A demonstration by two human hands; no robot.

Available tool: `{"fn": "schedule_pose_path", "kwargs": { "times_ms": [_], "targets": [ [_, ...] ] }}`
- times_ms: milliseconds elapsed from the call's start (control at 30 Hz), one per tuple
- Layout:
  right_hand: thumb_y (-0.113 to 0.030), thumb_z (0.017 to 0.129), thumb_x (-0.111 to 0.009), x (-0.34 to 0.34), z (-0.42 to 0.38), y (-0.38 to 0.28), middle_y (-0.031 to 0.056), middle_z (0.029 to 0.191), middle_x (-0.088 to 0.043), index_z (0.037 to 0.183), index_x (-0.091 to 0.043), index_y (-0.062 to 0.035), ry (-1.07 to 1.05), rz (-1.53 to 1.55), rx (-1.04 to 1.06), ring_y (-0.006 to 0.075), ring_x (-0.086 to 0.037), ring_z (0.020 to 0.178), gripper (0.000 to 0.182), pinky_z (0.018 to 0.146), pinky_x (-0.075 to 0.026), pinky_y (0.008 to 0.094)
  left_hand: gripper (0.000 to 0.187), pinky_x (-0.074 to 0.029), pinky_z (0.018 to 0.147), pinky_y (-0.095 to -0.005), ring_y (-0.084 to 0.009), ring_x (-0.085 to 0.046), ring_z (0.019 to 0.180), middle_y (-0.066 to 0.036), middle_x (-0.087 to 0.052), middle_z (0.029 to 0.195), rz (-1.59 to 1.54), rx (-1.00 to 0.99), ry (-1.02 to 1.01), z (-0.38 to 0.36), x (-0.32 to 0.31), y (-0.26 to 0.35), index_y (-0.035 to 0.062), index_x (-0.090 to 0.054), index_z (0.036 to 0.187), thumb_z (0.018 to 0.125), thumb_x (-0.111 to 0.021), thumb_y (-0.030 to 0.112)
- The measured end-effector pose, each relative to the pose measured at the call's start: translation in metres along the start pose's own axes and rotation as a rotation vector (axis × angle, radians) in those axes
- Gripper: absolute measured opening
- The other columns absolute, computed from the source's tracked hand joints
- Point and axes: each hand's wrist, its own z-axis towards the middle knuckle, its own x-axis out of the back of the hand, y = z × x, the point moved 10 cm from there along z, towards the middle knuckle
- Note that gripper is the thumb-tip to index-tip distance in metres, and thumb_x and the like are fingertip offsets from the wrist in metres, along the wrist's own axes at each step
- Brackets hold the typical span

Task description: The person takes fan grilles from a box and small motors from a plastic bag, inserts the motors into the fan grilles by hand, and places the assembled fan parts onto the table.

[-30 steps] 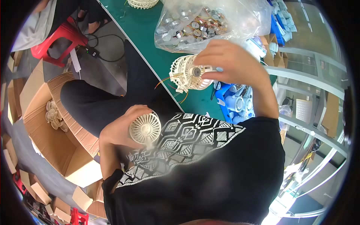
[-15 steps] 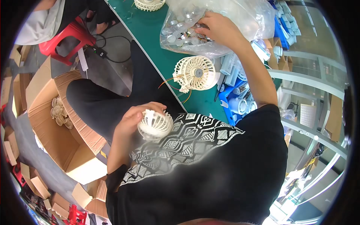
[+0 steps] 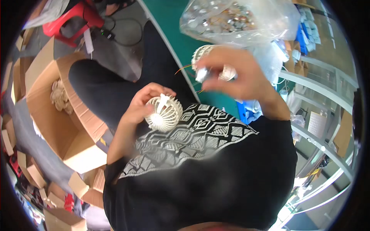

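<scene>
My left hand [image 3: 139, 104] is closed around a white round fan cage [image 3: 166, 114] held in front of my shirt, its ribs facing up. My right hand [image 3: 241, 71], blurred by motion, pinches a small silvery motor [image 3: 202, 74] between thumb and fingers. Beneath that hand, a second white fan housing [image 3: 200, 54] rests on the green table, mostly covered, with orange and red wires sticking out. Farther up the table lies a clear plastic bag [image 3: 273, 23] full of small metallic motors with wires.
To the left stands an open cardboard box [image 3: 50, 123] with several white fan cages at its bottom. A red stool [image 3: 73, 23] and a power strip [image 3: 88, 41] are beyond my legs. Blue bins [image 3: 243, 111] with pale blue parts stand along the table's right side.
My right hand has come out of the plastic bag and moved down toward my left hand, carrying a small motor. The left hand still holds the fan cage, now slightly turned. The view has shifted.
</scene>
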Motion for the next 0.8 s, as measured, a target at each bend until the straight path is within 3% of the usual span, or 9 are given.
{"fn": "schedule_pose_path", "kwargs": {
  "times_ms": [33,133,300,333,400,533,600,667,800],
  "targets": [
    [-0.015,0.084,-0.081,-0.031,-0.002,-0.003,0.0064,0.087,-0.066,0.114,-0.07,-0.0114,-0.183,0.03,-0.037,0.0222,-0.067,0.08,0.032,0.07,-0.053,0.0334,0.059,-0.052,0.099,-0.0382,-0.0268,-0.065,0.117,-0.026,-0.06,0.133,0.136,0.016,-0.039,-0.001,-0.003,0.004,0.0025,-0.058,0.121,0.089,-0.078,0.047],
    [-0.018,0.086,-0.076,-0.064,-0.009,-0.021,0.0055,0.081,-0.064,0.115,-0.066,-0.0133,-0.16,-0.007,0.307,0.0274,-0.065,0.074,0.031,0.065,-0.053,0.0401,0.046,-0.048,0.103,-0.0473,-0.0328,-0.057,0.128,-0.019,-0.063,0.128,-0.044,-0.118,-0.1,-0.004,-0.007,0.011,0.0054,-0.061,0.118,0.089,-0.08,0.035],
    [-0.013,0.082,-0.078,-0.099,-0.007,-0.014,0.0085,0.103,-0.07,0.111,-0.067,-0.0069,-0.263,-0.118,0.303,0.0275,-0.069,0.09,0.031,0.075,-0.056,0.0386,0.037,-0.039,0.112,-0.0549,-0.038,-0.048,0.137,-0.017,-0.06,0.131,0.04,-0.233,-0.095,-0.001,-0.011,0.009,0.0097,-0.058,0.13,0.103,-0.062,0.035],
    [-0.014,0.081,-0.078,-0.103,-0.006,-0.016,0.0082,0.105,-0.069,0.11,-0.068,-0.0069,-0.215,-0.103,0.352,0.0272,-0.069,0.093,0.031,0.077,-0.056,0.0385,0.049,-0.038,0.113,-0.0517,-0.0365,-0.05,0.136,-0.018,-0.058,0.135,0.192,-0.236,-0.062,-0.001,-0.012,0.009,0.0051,-0.053,0.138,0.109,-0.046,0.044],
    [-0.013,0.081,-0.076,-0.104,-0.006,-0.019,0.0071,0.11,-0.069,0.11,-0.068,-0.0068,-0.135,-0.114,0.411,0.026,-0.068,0.103,0.03,0.085,-0.055,0.0377,0.065,-0.037,0.114,-0.0485,-0.0351,-0.05,0.135,-0.019,-0.057,0.138,0.273,0.004,0.068,-0.005,-0.014,0.0,0.0006,-0.048,0.143,0.108,-0.036,0.054],
    [-0.009,0.082,-0.072,-0.108,0.0,-0.015,0.0055,0.114,-0.068,0.109,-0.07,-0.0084,-0.13,-0.258,0.4,0.0253,-0.068,0.103,0.027,0.084,-0.055,0.0369,0.105,-0.037,0.114,-0.0417,-0.0262,-0.05,0.136,-0.017,-0.049,0.147,0.425,0.053,0.027,-0.019,-0.018,-0.008,-0.0046,-0.036,0.152,0.092,-0.039,0.082],
    [-0.008,0.082,-0.07,-0.109,-0.001,-0.012,0.0043,0.113,-0.066,0.107,-0.071,-0.0101,-0.128,-0.273,0.404,0.0251,-0.067,0.1,0.026,0.082,-0.055,0.0368,0.116,-0.039,0.113,-0.0406,-0.0242,-0.051,0.135,-0.016,-0.049,0.147,0.334,0.033,0.036,-0.018,-0.018,-0.008,-0.0051,-0.034,0.152,0.081,-0.06,0.083],
    [-0.006,0.079,-0.071,-0.105,0.0,-0.012,0.0033,0.109,-0.065,0.108,-0.072,-0.0114,-0.117,-0.268,0.372,0.0249,-0.065,0.096,0.029,0.08,-0.054,0.0366,0.125,-0.041,0.112,-0.0399,-0.0233,-0.051,0.134,-0.016,-0.049,0.146,0.288,0.052,0.036,-0.013,-0.017,-0.008,-0.0057,-0.033,0.152,0.071,-0.077,0.078],
    [-0.003,0.079,-0.073,-0.102,0.002,-0.006,0.0025,0.102,-0.062,0.11,-0.074,-0.0126,-0.131,-0.157,0.293,0.024,-0.062,0.091,0.033,0.075,-0.054,0.0353,0.119,-0.042,0.111,-0.0382,-0.0223,-0.052,0.133,-0.014,-0.05,0.144,0.087,0.072,0.075,-0.019,-0.014,-0.007,-0.0051,-0.03,0.154,0.071,-0.087,0.058]
  ]
}}
